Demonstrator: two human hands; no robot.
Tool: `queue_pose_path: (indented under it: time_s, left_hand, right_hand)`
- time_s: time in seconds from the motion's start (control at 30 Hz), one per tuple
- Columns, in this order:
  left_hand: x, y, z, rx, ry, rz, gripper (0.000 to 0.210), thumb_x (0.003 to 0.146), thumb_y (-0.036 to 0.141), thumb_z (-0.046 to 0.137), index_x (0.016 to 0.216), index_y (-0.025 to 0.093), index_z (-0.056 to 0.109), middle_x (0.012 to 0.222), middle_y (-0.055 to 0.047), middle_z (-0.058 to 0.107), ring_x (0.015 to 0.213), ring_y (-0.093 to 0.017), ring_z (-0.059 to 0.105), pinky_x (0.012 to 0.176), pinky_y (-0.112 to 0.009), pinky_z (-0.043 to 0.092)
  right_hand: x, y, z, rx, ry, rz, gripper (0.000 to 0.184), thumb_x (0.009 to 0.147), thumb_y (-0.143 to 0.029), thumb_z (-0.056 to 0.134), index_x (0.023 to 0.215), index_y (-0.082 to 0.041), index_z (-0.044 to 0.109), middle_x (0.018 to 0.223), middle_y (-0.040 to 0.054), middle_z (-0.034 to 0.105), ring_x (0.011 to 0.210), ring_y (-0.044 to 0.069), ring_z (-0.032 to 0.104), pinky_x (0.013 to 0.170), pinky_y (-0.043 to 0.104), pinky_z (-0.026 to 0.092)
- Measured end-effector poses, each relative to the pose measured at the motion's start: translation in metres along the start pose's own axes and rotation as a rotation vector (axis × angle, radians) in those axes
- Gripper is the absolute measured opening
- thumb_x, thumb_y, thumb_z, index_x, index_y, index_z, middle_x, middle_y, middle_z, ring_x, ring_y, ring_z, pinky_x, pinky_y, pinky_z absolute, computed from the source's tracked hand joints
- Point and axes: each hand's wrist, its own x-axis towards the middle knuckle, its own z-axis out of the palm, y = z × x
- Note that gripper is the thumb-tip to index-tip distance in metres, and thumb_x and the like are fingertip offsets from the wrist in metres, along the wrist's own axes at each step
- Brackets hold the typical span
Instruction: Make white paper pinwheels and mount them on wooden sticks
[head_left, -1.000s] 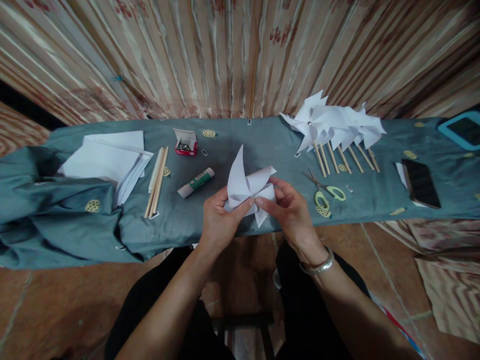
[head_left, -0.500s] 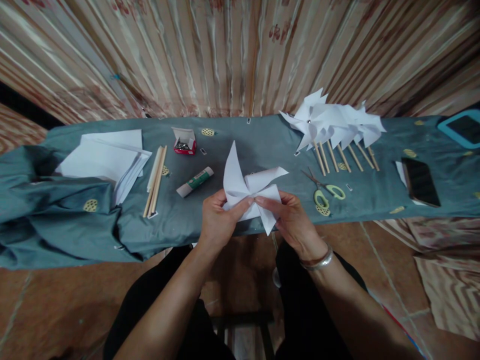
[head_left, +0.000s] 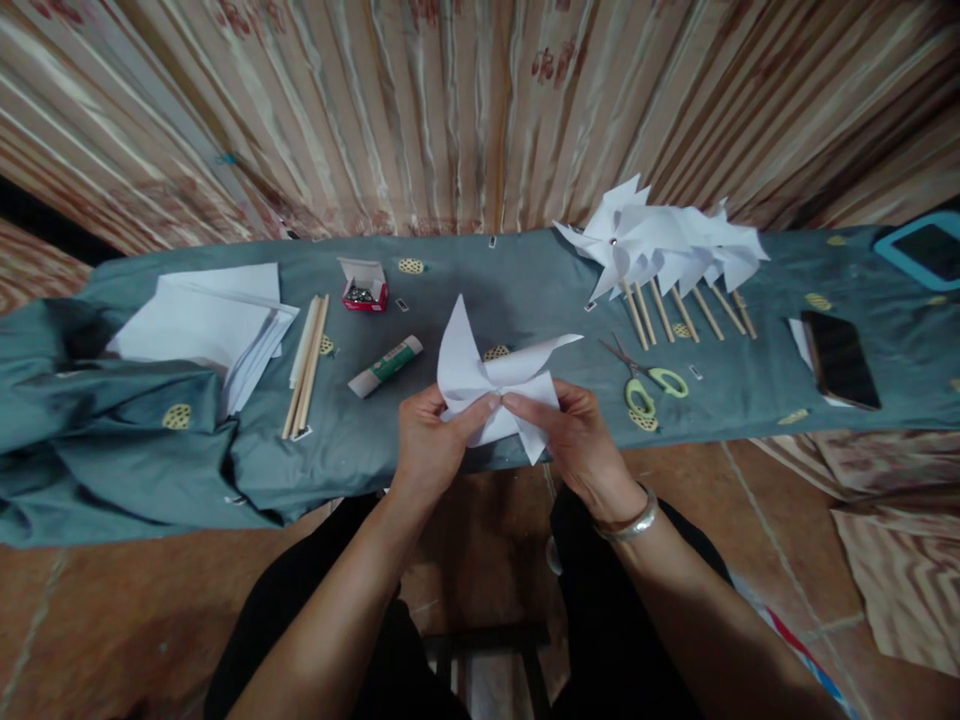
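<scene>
Between my two hands is a white paper pinwheel [head_left: 517,368], its folded blades pointing outward, held over the table's near edge. My left hand [head_left: 435,432] grips its left side, the thumb pressed near the centre. From the right, my right hand [head_left: 581,432] pinches it too, with that thumb almost meeting the other at the middle. Fingers behind the paper are hidden. A glue stick [head_left: 385,366] lies left of the pinwheel, and green-handled scissors [head_left: 643,380] lie to its right.
On the cloth-covered table [head_left: 450,270] stands an open red box [head_left: 365,290] of small metal pieces. Wooden sticks [head_left: 306,370] and white paper sheets [head_left: 202,315] lie left. Several finished pinwheels [head_left: 667,245] on sticks rest at the back right, near a phone [head_left: 840,360] and a blue-framed device [head_left: 922,250].
The pinwheel and both hands have shifted very slightly left, and its upper left blade sits a little lower. Both hands keep their hold. The whole view has moved slightly.
</scene>
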Motion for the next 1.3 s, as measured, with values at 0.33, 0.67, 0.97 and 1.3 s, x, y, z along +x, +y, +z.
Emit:
queue_pose_path:
  time_s: [0.33,0.67,0.97,1.3]
  left_hand:
    - [0.001,-0.003,0.000,0.009,0.013,-0.037,0.024,0.052,0.029,0.086,0.069,0.014,0.076,0.066,-0.001,0.073,0.057,-0.014,0.061,0.058,-0.026,0.051]
    - [0.003,-0.001,-0.003,0.020,0.002,-0.062,0.022,0.052,0.026,0.084,0.068,0.015,0.075,0.059,0.001,0.069,0.054,-0.013,0.058,0.055,-0.024,0.047]
    - [0.002,0.001,-0.004,0.036,-0.027,-0.107,0.027,0.053,0.031,0.086,0.070,0.014,0.075,0.064,-0.001,0.072,0.058,-0.014,0.061,0.059,-0.026,0.050]
    - [0.005,-0.005,-0.003,0.030,-0.036,-0.104,0.027,0.053,0.034,0.088,0.067,0.014,0.075,0.065,-0.001,0.072,0.059,-0.014,0.061,0.060,-0.026,0.050]
  right_hand:
    - [0.004,0.000,0.001,-0.054,0.023,-0.022,0.017,0.058,-0.029,0.086,0.070,-0.020,0.077,0.066,-0.0019,0.072,0.057,0.011,0.057,0.058,0.026,0.045]
    - [0.008,0.001,-0.002,-0.149,-0.011,-0.020,0.023,0.057,-0.035,0.086,0.068,-0.019,0.075,0.062,-0.0015,0.068,0.058,0.013,0.055,0.058,0.027,0.044]
    - [0.012,0.003,-0.006,-0.181,-0.011,-0.001,0.023,0.056,-0.036,0.086,0.065,-0.018,0.075,0.064,-0.0007,0.070,0.057,0.011,0.054,0.056,0.025,0.042]
    - [0.012,0.006,-0.009,-0.179,-0.017,-0.024,0.021,0.061,-0.037,0.085,0.067,-0.020,0.074,0.064,-0.0014,0.069,0.056,0.012,0.054,0.057,0.026,0.043]
